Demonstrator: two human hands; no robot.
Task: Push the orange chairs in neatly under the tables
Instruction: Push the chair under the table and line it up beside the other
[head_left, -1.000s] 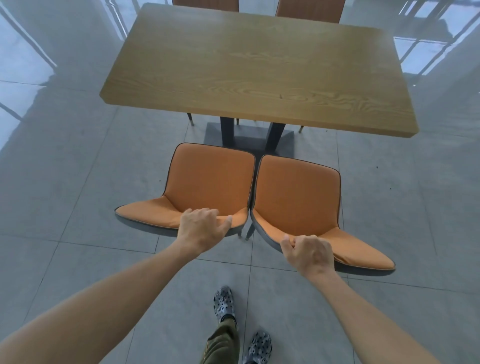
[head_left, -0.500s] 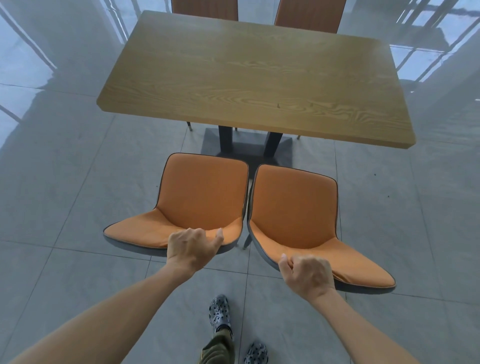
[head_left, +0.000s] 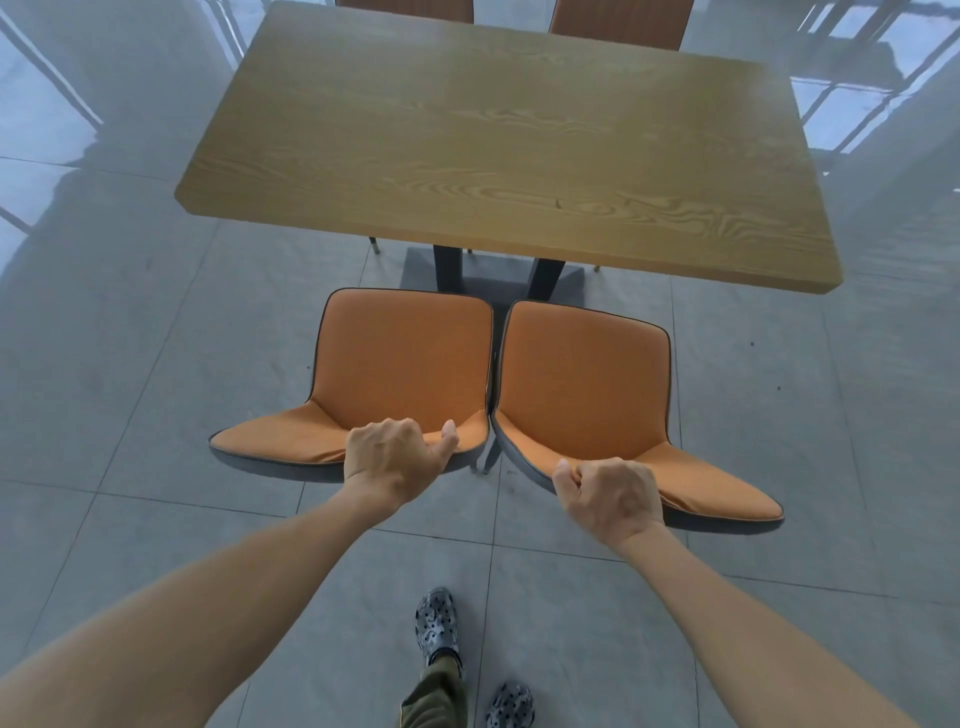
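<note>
Your left hand (head_left: 392, 460) gripped the top edge of the left orange chair (head_left: 400, 374), fingers curled over the backrest and thumb out along it. Your right hand (head_left: 610, 499) was closed the same way on the backrest of the right orange chair (head_left: 582, 382). The two chairs stood side by side, almost touching, seats facing the wooden table (head_left: 509, 150) and their front edges just short of its near edge. The table's long axis ran left to right across your view, on a dark pedestal base (head_left: 488, 283). Two more chair backs (head_left: 621, 23) showed beyond its far side. Glossy grey floor tiles (head_left: 130, 338) reflected window frames.
</note>
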